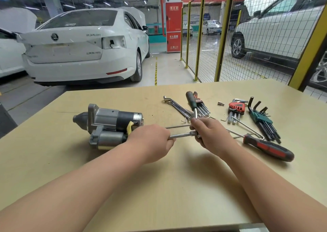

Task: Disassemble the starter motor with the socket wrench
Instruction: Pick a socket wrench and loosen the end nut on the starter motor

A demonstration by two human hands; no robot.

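The left hand's (150,139) fingers (170,143) were curled round one end of the chrome socket wrench (182,135). The right hand's (210,134) fingers (196,123) pinched its other end. Both forearms reached forward over the tan table (159,187), the hands just right of the grey starter motor (109,123), which lay on its side. Farther right of the motor lay a ribbed red-black screwdriver (269,149) and steel hex keys (261,120).
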